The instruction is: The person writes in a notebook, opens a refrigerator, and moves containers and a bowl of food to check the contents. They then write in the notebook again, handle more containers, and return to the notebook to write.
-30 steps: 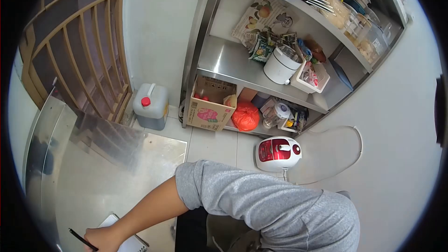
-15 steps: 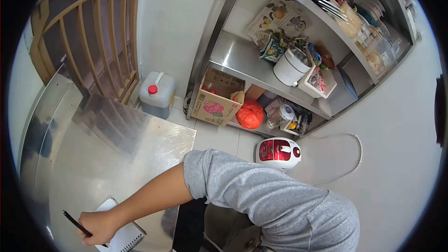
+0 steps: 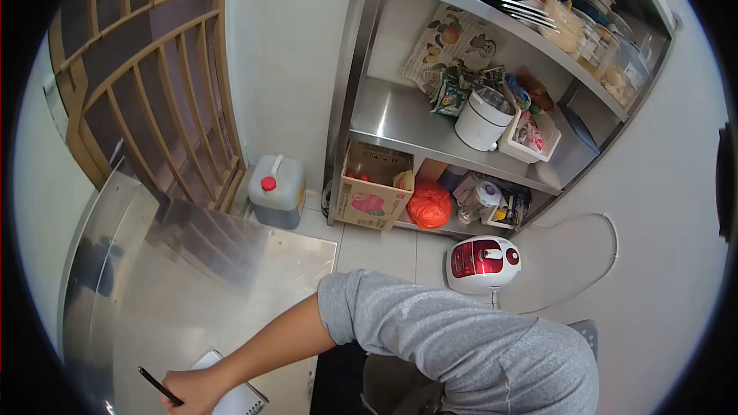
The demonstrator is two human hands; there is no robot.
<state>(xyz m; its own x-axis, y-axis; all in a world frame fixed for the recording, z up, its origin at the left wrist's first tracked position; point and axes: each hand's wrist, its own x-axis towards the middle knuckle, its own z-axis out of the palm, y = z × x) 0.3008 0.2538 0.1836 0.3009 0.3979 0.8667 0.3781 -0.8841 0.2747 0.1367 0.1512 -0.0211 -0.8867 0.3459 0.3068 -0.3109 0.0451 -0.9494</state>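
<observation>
My right hand [image 3: 192, 393] is at the lower left, with its fingers closed around a black pen [image 3: 159, 385]. The pen slants up and to the left, out of the top of the fist; its lower end is hidden by the hand. Beneath the hand and wrist lies a white spiral notepad [image 3: 244, 398], partly covered and cut off by the lower edge. The pad rests on a steel table [image 3: 231, 292]. A rolled grey sleeve covers my upper arm. Nothing of my left hand shows.
A metal shelf [image 3: 400, 111] holds a white cooker [image 3: 484, 119], packets and containers. On its bottom level are a cardboard box [image 3: 373, 204] and a red plastic bag [image 3: 430, 206]. A jerrycan [image 3: 278, 196] and a red-and-white rice cooker [image 3: 483, 263] stand on the floor. A wooden gate [image 3: 161, 84] is behind.
The whole view has shifted, so the surroundings and my arm appear lower and farther right. My right hand still grips the pen over the notepad, with less of the pad in view.
</observation>
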